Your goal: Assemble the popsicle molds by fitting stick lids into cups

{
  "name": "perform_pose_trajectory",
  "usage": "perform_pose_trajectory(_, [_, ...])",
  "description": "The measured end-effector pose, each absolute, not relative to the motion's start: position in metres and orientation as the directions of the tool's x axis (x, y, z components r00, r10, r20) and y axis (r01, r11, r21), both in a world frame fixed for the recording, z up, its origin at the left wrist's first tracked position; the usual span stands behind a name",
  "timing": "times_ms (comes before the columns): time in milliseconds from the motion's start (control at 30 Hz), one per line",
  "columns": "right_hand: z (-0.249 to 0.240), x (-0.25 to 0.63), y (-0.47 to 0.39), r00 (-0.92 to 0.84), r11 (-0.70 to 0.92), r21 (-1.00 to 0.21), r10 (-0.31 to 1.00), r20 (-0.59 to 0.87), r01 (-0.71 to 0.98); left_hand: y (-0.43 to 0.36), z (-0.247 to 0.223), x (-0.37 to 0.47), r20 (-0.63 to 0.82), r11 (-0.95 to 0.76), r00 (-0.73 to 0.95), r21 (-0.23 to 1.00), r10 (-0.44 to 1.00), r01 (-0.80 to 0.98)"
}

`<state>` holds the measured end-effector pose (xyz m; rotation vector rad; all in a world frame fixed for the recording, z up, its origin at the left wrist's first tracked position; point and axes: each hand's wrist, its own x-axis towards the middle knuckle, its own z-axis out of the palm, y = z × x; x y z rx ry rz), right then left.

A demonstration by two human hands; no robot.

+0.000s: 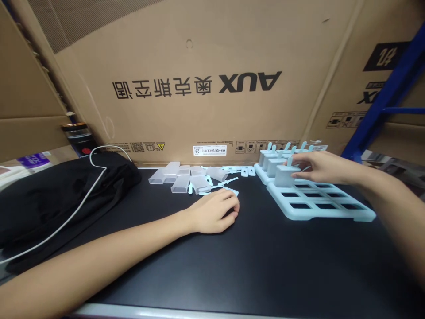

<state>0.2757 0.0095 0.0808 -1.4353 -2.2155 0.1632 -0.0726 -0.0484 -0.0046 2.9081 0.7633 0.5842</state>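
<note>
Pinching lolly mould (283, 178) upright, stick (289, 161) up, w/ R hand (317, 166), just L of it at near tray's (332, 215) back-left corner (can't tell if seated), w/ L hand (212, 212) well apart, curled on worktop (265, 270), grip hidden.

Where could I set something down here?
Bare tabletop lies between left forearm, nearer rack and front edge; a smaller patch between black cloth and left hand. It's crowded behind that hand, among loose clear molds, and around the right hand.
</note>
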Motion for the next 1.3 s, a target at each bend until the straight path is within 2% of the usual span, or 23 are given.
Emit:
perform_pose_trajectory(100, [0.086, 0.282, 0.005, -0.331, 0.362, -0.293, 0.932, 0.149, 0.885, -0.050, -0.003, -0.073, 0.390, -0.840, 0.763, 0.055, 0.516, 0.540])
perform_pose_trajectory(167, [0.096, 0.284, 0.000, -0.276, 0.327, -0.208, 0.931, 0.238, 0.922, -0.049, -0.001, -0.076, 0.427, -0.794, 0.735, -0.059, 0.527, 0.604])
perform_pose_trajectory(267, [0.110, 0.270, -0.010, -0.284, 0.343, -0.061, 0.854, 0.436, 0.937, -0.046, 0.001, -0.084, 0.464, -0.720, 0.723, -0.228, 0.512, 0.656])
perform_pose_trajectory(300, [0.112, 0.260, -0.013, -0.314, 0.376, -0.045, 0.827, 0.466, 0.925, -0.045, 0.001, -0.087, 0.471, -0.700, 0.721, -0.262, 0.508, 0.665])
perform_pose_trajectory(367, [0.107, 0.234, -0.016, -0.419, 0.491, -0.064, 0.797, 0.434, 0.869, -0.043, 0.000, -0.092, 0.478, -0.673, 0.711, -0.288, 0.515, 0.681])
perform_pose_trajectory(533, [0.059, 0.170, -0.012, -0.743, 0.756, -0.080, 0.653, 0.143, 0.649, -0.044, -0.004, -0.093, 0.457, -0.670, 0.694, -0.246, 0.557, 0.700])
perform_pose_trajectory(633, [0.035, 0.156, -0.004, -0.799, 0.804, -0.079, 0.595, 0.088, 0.590, -0.043, -0.004, -0.091, 0.428, -0.685, 0.699, -0.218, 0.573, 0.695])
perform_pose_trajectory(733, [0.033, 0.150, 0.007, -0.807, 0.809, -0.034, 0.587, 0.060, 0.586, -0.043, -0.004, -0.092, 0.393, -0.704, 0.713, -0.198, 0.580, 0.682])
perform_pose_trajectory(933, [0.046, 0.114, 0.048, -0.752, 0.725, 0.210, 0.651, 0.102, 0.656, -0.042, -0.004, -0.093, 0.359, -0.720, 0.728, -0.185, 0.584, 0.669])
perform_pose_trajectory(1133, [0.039, 0.083, 0.075, -0.782, 0.726, 0.306, 0.611, 0.124, 0.616, -0.043, -0.004, -0.093, 0.340, -0.722, 0.726, -0.165, 0.598, 0.672])
perform_pose_trajectory(1233, [0.045, 0.083, 0.074, -0.777, 0.704, 0.338, 0.605, 0.173, 0.624, -0.043, -0.003, -0.095, 0.368, -0.740, 0.713, -0.091, 0.597, 0.666])
perform_pose_trajectory(1300, [0.054, 0.089, 0.069, -0.766, 0.686, 0.347, 0.603, 0.222, 0.640, -0.042, -0.004, -0.096, 0.453, -0.745, 0.672, -0.025, 0.586, 0.667])
